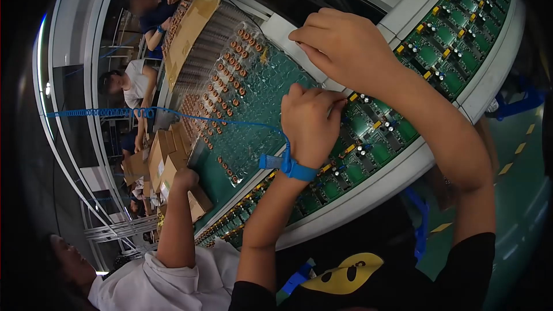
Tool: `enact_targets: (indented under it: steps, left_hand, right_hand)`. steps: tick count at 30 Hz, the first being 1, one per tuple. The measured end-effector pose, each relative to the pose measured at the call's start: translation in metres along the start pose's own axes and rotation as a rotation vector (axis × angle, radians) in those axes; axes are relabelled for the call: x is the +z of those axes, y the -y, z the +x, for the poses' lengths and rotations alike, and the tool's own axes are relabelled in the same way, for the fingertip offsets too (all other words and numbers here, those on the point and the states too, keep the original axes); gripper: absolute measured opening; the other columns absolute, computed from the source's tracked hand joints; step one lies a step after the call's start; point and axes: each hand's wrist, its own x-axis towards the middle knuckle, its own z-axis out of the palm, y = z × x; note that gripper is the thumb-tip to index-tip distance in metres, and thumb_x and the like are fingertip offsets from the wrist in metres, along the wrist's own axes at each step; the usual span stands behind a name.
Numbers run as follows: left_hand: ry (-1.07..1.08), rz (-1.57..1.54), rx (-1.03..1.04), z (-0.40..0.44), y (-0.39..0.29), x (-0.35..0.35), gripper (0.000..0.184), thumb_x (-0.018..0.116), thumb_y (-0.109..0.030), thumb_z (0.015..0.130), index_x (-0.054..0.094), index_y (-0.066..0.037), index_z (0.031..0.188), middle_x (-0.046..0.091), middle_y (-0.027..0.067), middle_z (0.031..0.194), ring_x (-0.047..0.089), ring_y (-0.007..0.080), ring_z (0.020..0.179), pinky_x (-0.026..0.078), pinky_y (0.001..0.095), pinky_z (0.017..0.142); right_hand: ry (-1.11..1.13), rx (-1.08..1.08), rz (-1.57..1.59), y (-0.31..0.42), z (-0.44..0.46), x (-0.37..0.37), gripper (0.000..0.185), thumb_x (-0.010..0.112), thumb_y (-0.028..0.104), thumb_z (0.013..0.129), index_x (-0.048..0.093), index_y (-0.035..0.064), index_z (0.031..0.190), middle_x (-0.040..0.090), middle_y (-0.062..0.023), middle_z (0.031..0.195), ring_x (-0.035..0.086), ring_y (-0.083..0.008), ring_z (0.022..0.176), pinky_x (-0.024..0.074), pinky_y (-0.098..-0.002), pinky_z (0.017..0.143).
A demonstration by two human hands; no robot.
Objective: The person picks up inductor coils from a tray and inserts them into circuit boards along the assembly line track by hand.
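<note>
My left hand (pixel 311 121), with a blue wrist strap (pixel 299 170) around its wrist, is over the inner edge of the row of green circuit boards (pixel 380 152). Its fingers are curled and closed, the thumb tip close to a yellow component (pixel 353 97) on a board; what they hold, if anything, is hidden. Higher up, my right hand (pixel 343 46) is above the pale rail (pixel 285 34), thumb and fingers pinched together. Anything between them is too small to name. Beside my left hand lies a clear plastic tray (pixel 259 115) with several copper-coloured ring coils (pixel 233 69).
A coiled blue cord (pixel 219 120) runs from the strap across the tray to the left. Stacked trays and cardboard (pixel 193 29) stand behind. A person in a white shirt (pixel 167 279) is close on my left, an arm reaching toward the bench. Other people work farther back.
</note>
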Motion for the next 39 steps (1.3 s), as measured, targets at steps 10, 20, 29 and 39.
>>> enact_targets:
  steps: [10,20,29,39]
  left_hand:
    - [0.042,0.049,-0.029,0.002,-0.005,-0.003,0.008,0.073,-0.009,0.072,0.074,-0.012,0.08,0.069,0.0038,0.074,0.055,0.0243,0.078,0.038,0.0383,0.071]
    - [0.049,0.094,0.019,0.006,-0.007,-0.007,0.009,0.076,-0.012,0.072,0.077,-0.013,0.081,0.071,0.0031,0.076,0.054,0.0251,0.073,0.038,0.0384,0.069]
    - [0.036,0.175,0.055,0.003,-0.009,-0.003,0.011,0.073,-0.012,0.076,0.078,-0.015,0.086,0.071,0.0038,0.078,0.054,0.0244,0.076,0.036,0.0378,0.07]
    - [0.07,0.186,0.028,0.005,-0.013,-0.003,0.012,0.072,-0.008,0.074,0.076,-0.013,0.085,0.071,0.0036,0.078,0.055,0.0243,0.077,0.036,0.0379,0.07]
  right_hand:
    - [0.007,-0.004,0.022,0.001,0.0,0.0,0.016,0.066,0.008,0.08,0.069,0.0061,0.096,0.062,-0.0038,0.084,0.062,-0.0239,0.081,0.0509,-0.0362,0.065]
    - [-0.015,0.024,0.035,0.003,0.0,0.0,0.017,0.066,0.008,0.08,0.07,0.0064,0.097,0.063,-0.0042,0.087,0.063,-0.0245,0.082,0.0512,-0.0362,0.066]
    - [-0.034,0.019,0.053,0.001,0.001,0.001,0.018,0.065,0.006,0.081,0.07,0.0054,0.099,0.063,-0.0053,0.086,0.063,-0.0255,0.081,0.0512,-0.0367,0.066]
    - [-0.027,0.018,0.051,0.002,0.001,0.0,0.019,0.065,0.006,0.081,0.07,0.0056,0.099,0.063,-0.0051,0.086,0.063,-0.0253,0.081,0.0508,-0.0368,0.066]
